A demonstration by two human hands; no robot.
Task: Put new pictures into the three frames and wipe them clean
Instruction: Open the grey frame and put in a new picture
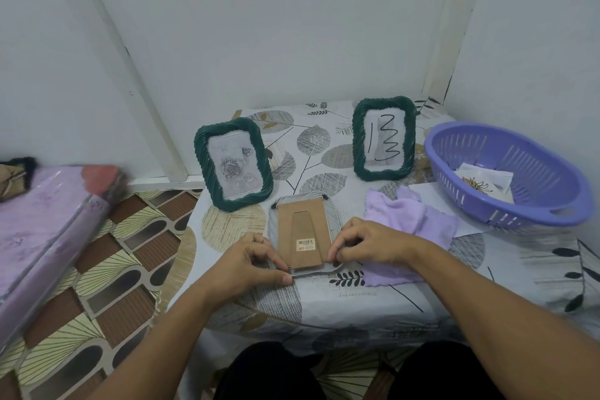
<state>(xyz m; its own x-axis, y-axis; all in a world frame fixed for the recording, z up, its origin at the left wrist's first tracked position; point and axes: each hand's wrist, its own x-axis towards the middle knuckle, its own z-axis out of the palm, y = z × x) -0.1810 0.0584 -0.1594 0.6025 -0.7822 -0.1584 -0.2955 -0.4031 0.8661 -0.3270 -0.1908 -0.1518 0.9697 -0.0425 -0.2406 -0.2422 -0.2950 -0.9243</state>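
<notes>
While two green frames stand up on the table (422, 286), we see one job in the middle. From the left: the frame with roses (233, 163), then the face-down frame (303, 234). Our left hand (251, 261) and right hand (367, 242) pinch its bottom corners at the cardboard back. Next come the frame with squiggles (384, 138), the purple cloth (406, 224) and the basket (506, 172) with pictures. We think wiping is still left.

Barcode sticker (305, 244) is sitting on the cardboard back (302, 230) of the face-down frame; its red print is too small to read. Right standing frame (384, 138) is showing handwritten black marks, reading roughly "133". Left standing frame (233, 164) is showing faint script, illegible.
</notes>
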